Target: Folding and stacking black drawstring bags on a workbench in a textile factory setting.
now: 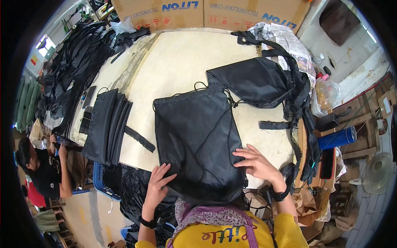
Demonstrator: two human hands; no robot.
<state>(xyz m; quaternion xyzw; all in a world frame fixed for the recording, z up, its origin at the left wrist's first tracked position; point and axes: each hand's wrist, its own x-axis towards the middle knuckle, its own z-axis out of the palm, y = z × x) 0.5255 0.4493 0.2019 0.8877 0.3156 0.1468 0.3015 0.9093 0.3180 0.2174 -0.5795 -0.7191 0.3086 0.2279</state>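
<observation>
A black drawstring bag [197, 144] lies spread on the pale table in front of me, its gathered top facing away and its lower end hanging over the near edge. At the bag's lower left edge, my left hand [158, 184] rests with fingers apart on the cloth. My right hand [257, 163] touches the right edge, a little higher, with its fingers stretched out. Another black bag [254, 80] lies crumpled beyond it, to the right, next to the first bag's cord. Any thumb under the cloth is hidden.
Folded black pieces [108, 128] are stacked on the left, near a loose strip [139, 139]. Black straps [300, 87] trail down the table's right side. Cardboard boxes [165, 14] stand behind. A blue basket [99, 177] sits below the left edge; a co-worker [45, 169] is farther left.
</observation>
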